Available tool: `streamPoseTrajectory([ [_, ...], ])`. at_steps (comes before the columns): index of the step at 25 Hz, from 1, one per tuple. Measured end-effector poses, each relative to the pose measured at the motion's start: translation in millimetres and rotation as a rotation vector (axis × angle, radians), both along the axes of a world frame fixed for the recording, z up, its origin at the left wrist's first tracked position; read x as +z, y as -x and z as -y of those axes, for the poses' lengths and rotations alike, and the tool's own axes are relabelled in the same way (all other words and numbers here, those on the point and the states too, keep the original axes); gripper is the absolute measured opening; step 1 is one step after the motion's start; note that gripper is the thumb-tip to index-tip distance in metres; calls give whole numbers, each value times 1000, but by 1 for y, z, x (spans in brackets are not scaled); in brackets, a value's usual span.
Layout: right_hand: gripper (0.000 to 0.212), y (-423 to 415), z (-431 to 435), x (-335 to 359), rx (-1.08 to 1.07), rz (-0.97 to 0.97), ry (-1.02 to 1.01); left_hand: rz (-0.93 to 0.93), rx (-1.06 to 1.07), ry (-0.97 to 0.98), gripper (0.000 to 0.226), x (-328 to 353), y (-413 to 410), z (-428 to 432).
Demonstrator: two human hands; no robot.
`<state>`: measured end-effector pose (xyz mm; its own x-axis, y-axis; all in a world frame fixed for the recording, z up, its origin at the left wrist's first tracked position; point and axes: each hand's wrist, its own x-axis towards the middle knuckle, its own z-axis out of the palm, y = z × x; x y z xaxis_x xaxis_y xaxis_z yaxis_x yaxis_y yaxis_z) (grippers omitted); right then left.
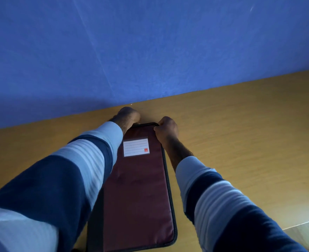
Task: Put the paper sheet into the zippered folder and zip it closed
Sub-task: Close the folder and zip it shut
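Left hand: left hand (127, 116) reaches far forward over the top left corner of the zippered folder (137, 188), curled into a fist, back of the hand up; whether it pinches anything I cannot tell
Right hand: right hand (166, 130) is closed on the folder's top right corner, fingers curled over the black edge, seemingly at the zip; the puller itself is hidden
Arms: both stretched out nearly straight, striped blue sleeves (88, 166) pushed up off the wrists, left forearm crossing the folder's left edge
Folder place: lies flat and shut on the wooden desk (241, 133), between the two arms
Edges: folder's far end sits near the blue wall (150, 51) where the desk stops, the left fist almost at that line; near end runs out at the bottom of the view
Open room: bare desk stretches wide to the right of the folder, and to the left beyond the arm
Long axis: runs away from the person toward the wall, leaning slightly left at the far end
Facing: maroon cover up, white lined label (136, 147) toward the far end
Paper sheet: not to be seen
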<state>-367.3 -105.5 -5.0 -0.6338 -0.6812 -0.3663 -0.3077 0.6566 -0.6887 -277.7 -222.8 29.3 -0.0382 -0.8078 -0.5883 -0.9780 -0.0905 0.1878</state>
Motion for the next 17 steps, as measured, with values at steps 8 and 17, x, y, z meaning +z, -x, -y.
streamPoseTrajectory([
  [8,11,2,1,-10,-32,-7,35,-177,4,-223,22,8,-74,33],
  [17,18,-1,-1,-11,-4,-114,14,-171,299,-127,37,-4,-131,46],
])
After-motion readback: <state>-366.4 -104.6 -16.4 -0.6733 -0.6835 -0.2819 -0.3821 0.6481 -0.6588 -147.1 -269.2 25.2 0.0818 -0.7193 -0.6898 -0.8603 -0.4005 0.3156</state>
